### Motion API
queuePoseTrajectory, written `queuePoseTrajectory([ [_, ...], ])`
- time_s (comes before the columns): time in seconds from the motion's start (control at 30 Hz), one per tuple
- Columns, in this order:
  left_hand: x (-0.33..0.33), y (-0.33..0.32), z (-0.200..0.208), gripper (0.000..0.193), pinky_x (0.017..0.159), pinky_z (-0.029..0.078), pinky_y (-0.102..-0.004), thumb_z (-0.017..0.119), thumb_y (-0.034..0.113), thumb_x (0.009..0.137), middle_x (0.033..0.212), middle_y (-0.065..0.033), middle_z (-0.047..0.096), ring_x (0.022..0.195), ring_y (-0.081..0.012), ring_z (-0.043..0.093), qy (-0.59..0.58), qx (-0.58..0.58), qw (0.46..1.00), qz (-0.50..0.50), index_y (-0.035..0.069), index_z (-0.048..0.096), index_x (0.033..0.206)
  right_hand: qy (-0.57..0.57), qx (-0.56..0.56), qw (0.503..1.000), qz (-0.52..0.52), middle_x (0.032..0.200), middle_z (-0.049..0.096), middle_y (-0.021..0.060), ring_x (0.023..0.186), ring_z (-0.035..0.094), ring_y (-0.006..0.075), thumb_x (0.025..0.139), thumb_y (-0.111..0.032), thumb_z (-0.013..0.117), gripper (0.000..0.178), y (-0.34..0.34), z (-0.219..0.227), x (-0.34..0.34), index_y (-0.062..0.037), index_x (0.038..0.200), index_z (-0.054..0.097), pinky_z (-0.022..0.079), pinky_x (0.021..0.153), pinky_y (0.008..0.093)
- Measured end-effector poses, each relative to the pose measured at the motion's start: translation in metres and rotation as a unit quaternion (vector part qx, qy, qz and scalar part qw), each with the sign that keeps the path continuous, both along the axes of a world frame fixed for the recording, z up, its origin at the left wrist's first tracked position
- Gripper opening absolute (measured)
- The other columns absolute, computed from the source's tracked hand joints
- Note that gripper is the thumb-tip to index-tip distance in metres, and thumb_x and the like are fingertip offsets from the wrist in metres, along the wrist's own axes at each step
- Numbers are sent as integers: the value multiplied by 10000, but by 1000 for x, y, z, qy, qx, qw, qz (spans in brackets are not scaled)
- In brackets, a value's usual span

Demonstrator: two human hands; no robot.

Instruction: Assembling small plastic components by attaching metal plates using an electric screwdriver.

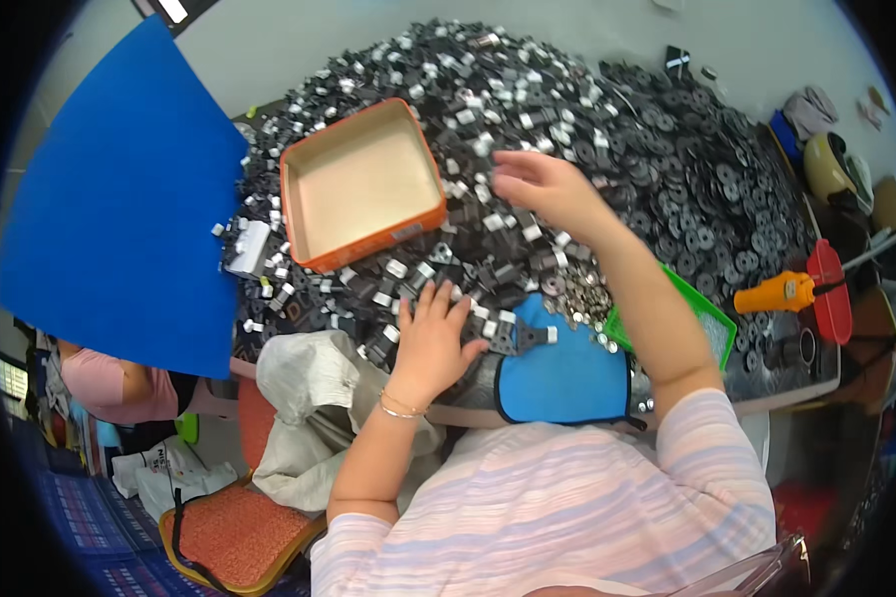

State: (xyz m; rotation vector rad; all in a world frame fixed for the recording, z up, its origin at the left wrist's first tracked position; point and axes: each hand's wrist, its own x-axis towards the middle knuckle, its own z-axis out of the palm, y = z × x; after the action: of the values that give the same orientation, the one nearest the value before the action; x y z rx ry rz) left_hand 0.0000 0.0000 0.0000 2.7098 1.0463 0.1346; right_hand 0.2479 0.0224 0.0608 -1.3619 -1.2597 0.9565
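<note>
Resting palm down with fingers spread, our left hand (pixel 430 338) lies on the black parts with white caps (pixel 396 269), just beside a black plastic assembly (pixel 511 338) on the blue pad (pixel 567 383); what its palm covers stays hidden. Our right hand (pixel 546 189) hovers over the same heap, fingers loosely bent, too blurred for us to tell whether they hold anything. We judge the step to be reaching among the parts; taking one calls for fingertips narrowing on a single piece. Farther out sit the orange-sided box (pixel 373 249) and the green tray (pixel 704 298), partly hidden by our right forearm.
</note>
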Motion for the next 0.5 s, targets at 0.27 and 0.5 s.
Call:
queuePoseTrajectory([
  [0.27,73,23,-21,734,1028,343,-477,789,165,658,1424,-246,316,1291,-443,338,-192,74,976,-71,71,465,1310,129,-117,983,-61,1202,585,113,1057,600,184,878,-70,621,439,-233,-53,54,-1,1291,489,481,905,302],
  [0.5,94,49,-27,518,1021,386,-446,789,78,620,1350,-259,381,1241,-433,390,-177,100,978,-45,63,590,1097,-279,-85,949,-117,1148,606,117,1035,598,285,784,-90,699,443,-290,-74,23,-51,1205,567,490,881,382],
])
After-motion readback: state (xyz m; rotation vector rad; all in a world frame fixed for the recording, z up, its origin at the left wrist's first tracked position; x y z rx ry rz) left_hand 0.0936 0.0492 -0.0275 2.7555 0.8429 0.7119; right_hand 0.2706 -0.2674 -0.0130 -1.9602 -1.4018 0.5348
